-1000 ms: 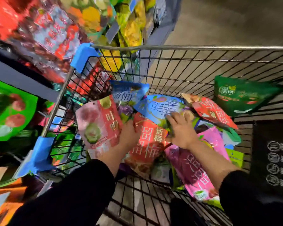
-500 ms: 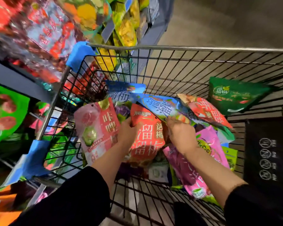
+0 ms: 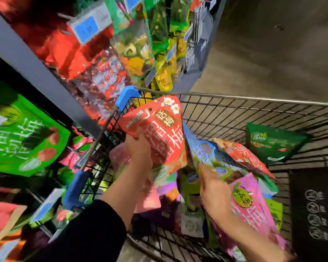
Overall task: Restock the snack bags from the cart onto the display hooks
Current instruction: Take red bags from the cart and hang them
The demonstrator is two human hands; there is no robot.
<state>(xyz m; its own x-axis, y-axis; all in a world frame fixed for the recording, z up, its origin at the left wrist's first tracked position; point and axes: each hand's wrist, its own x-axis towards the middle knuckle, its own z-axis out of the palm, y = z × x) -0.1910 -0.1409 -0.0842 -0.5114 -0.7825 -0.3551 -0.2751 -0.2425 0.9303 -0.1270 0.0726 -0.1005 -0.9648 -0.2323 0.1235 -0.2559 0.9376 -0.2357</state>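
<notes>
My left hand [image 3: 138, 148] grips a red snack bag [image 3: 163, 133] with white lettering and holds it up above the wire cart [image 3: 254, 103], near the cart's left rim. My right hand [image 3: 214, 191] is lower, among the pile of bags; its fingers touch the edge of a blue bag [image 3: 203, 150], and whether they pinch it is blurred. A pink bag [image 3: 252, 207] lies under my right wrist. Another red bag [image 3: 244, 157] and a dark green bag [image 3: 272, 142] lie farther right in the cart.
Display hooks with hanging snack bags [image 3: 133, 44] fill the rack on the left, with blue price tags [image 3: 85, 28]. A big green bag [image 3: 21, 137] hangs at lower left. A black panel [image 3: 314, 210] closes the cart's right end. Grey floor [image 3: 272, 53] lies beyond.
My left hand has lifted the red bag up out of the pile toward the rack. My view has tilted up and left. My right hand stays low among the bags.
</notes>
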